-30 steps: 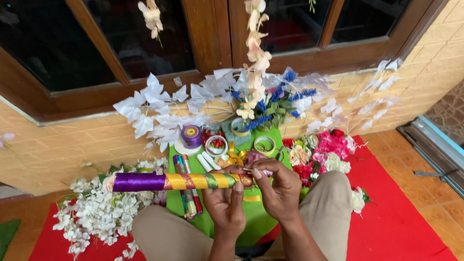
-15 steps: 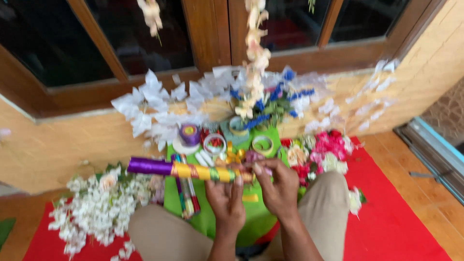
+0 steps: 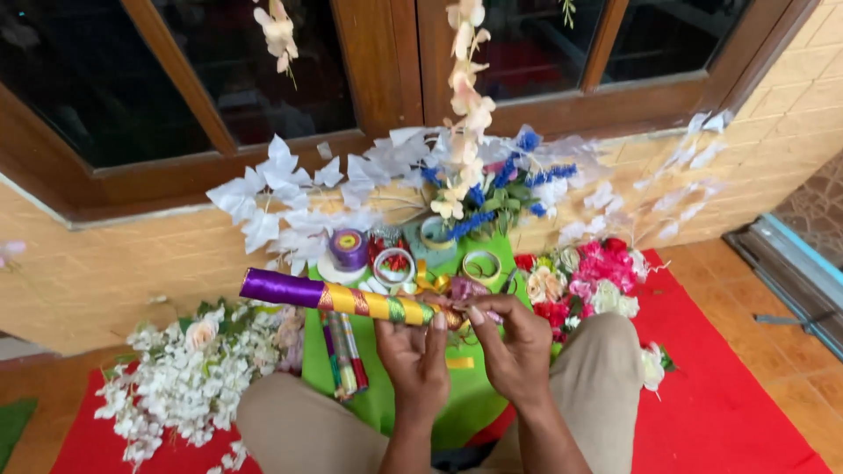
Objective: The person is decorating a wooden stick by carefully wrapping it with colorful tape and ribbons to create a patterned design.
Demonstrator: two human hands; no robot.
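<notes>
Both hands meet in front of the person's lap, closed on one end of a ribbon-wrapped stick (image 3: 351,300) that juts out level to the left of them. The left hand (image 3: 417,351) cups the stick from below with its fingers curled up around the shaft, gripping it near the red, yellow and green bands. The right hand (image 3: 514,338) comes in from the other side, thumb and fingertips pinched on the very end of the stick, where a bit of pale pink ribbon (image 3: 470,290) shows; the exact hold there is hard to make out. The far part of the stick, away from the hands, is wrapped in shiny purple. Under the hands lies a green cloth (image 3: 386,395), spread over a red mat (image 3: 720,412) on the floor. Just left of the left hand, on the green cloth, lie more wrapped sticks (image 3: 342,351) side by side. Beyond the hands stand a purple ribbon spool (image 3: 349,248), a small round tin with red bits (image 3: 393,263) and a green tape ring (image 3: 481,266). Further left of the hands lies a heap of white artificial flowers (image 3: 176,377); to the right of the right hand is a bunch of pink, red and cream flowers (image 3: 588,276). Past all this, against the tiled wall, rest white cloth leaves (image 3: 281,184) and blue flower sprigs (image 3: 518,167) beneath a wooden-framed window (image 3: 378,61).
</notes>
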